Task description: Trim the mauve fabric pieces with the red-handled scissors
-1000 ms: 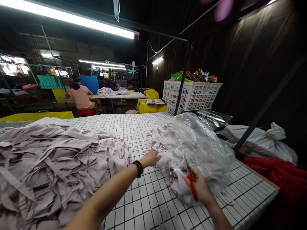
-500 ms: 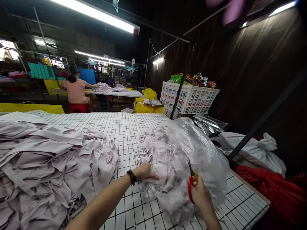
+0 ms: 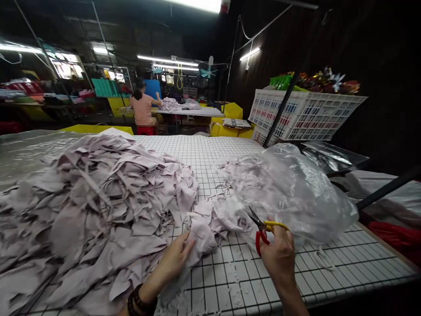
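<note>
left hand (image 3: 175,256) shifted leftward, gripping crumpled lilac fabric (image 3: 202,233); right hand (image 3: 279,253) clasps scissors (image 3: 261,226).

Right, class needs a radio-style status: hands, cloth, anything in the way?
Left hand gripping pale lilac cloth. Right hand holding scissors. Clear plastic bag near the scissors, possibly in the way.

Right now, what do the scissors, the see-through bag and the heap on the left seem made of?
Scissors: thin dark blades, probably steel; smooth red and yellow handles, likely plastic.
Bag: glossy plastic film, judging by its wrinkles and highlights.
Heap: matte, pale mauve fabric, draping in soft folds; fibre unclear.
</note>
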`<state>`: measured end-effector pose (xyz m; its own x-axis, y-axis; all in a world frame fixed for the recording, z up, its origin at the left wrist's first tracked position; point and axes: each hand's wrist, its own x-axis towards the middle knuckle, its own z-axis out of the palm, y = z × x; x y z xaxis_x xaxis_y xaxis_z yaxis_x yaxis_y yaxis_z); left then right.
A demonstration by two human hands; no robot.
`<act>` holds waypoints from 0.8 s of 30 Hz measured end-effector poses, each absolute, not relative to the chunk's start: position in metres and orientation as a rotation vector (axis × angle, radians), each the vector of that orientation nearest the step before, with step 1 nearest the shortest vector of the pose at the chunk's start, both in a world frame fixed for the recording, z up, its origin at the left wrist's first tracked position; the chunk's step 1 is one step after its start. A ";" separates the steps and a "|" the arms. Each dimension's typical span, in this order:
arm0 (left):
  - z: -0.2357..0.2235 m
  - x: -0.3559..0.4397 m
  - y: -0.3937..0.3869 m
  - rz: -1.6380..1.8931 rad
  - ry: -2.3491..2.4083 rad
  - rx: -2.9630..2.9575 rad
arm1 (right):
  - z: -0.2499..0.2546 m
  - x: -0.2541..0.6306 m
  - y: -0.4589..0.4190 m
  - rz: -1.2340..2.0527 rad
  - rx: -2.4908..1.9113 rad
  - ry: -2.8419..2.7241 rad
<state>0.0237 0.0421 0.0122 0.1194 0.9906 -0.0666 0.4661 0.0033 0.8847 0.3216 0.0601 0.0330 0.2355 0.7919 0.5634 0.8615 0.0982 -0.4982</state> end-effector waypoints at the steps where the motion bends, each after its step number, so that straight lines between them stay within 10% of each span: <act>1: 0.011 0.021 0.028 0.772 1.461 1.612 | 0.035 0.306 0.054 -0.033 -1.688 -1.567; 7: 0.008 0.013 -0.024 0.653 1.339 1.719 | 0.029 0.224 0.041 0.981 -1.512 -1.551; 24: -0.033 0.023 -0.023 0.796 1.431 1.719 | 0.008 0.116 0.138 0.801 -1.470 -2.045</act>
<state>0.0231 -0.0227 -0.0329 0.1813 0.9834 -0.0010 0.5176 -0.0946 0.8504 0.1155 0.1377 0.0080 -0.2969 0.9534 0.0536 0.6636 0.2464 -0.7063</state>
